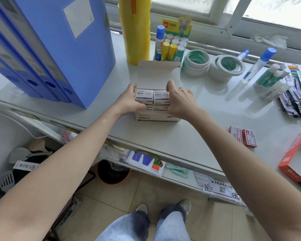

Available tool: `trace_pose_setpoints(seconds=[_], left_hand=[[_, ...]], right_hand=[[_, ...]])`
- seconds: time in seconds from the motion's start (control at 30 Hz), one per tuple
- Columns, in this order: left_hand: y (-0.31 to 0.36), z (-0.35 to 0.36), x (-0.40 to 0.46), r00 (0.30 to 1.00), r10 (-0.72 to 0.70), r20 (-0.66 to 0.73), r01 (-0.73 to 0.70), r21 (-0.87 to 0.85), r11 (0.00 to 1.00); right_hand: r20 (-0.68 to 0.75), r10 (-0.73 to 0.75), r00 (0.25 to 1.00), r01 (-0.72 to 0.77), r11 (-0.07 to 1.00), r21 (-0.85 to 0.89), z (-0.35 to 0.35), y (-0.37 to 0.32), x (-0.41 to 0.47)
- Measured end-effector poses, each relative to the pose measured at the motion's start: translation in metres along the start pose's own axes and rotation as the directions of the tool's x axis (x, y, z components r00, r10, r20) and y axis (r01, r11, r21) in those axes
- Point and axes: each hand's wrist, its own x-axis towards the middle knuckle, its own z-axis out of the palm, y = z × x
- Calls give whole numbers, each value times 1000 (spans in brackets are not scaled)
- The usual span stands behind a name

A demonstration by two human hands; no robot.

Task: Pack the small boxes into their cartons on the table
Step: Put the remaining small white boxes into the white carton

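Observation:
A white carton [156, 118] stands open on the table's middle, its lid flap [155, 73] raised at the back. Several small white and blue boxes [152, 98] stick up out of it in a stacked block. My left hand [129, 100] grips the block's left side and my right hand [179, 100] grips its right side, thumb over the top. Two small red boxes [243, 136] lie loose at the right, beside an open red carton [297, 157] at the table's right edge.
Blue file boxes [47, 49] stand at the left, a yellow tape stack [135, 30] and a glue-stick display [174, 44] behind the carton. Tape rolls [212, 64], glue bottles and pen packs [295, 91] lie at the right. Table edge [163, 150] runs near me.

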Motion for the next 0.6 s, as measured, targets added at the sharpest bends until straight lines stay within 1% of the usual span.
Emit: trace_pose_setpoints(seconds=[0.07, 0.17, 0.27, 0.37, 0.5, 0.6], left_hand=[[2, 0, -2, 1000, -9, 3, 9, -99, 995], [5, 1, -5, 1000, -14, -9, 12, -208, 978], [2, 0, -4, 998, -42, -48, 27, -282, 959], [1, -2, -7, 993, -42, -112, 0, -347, 938], [-4, -2, -11, 986, 20, -165, -75, -331, 941], [-10, -1, -17, 980, 74, -185, -122, -264, 957]], right_hand=[[-15, -3, 1000, 3, 999, 38, -2, 0, -2], [-92, 2, 996, 13, 985, 169, -5, 2, -7], [-175, 48, 983, 5, 957, 289, -14, 4, -14], [-218, 116, 969, -32, 935, 353, -22, 8, -21], [-243, 270, 932, -135, 878, 459, -30, 13, -30], [-202, 265, 943, -146, 874, 463, -32, 14, -41]])
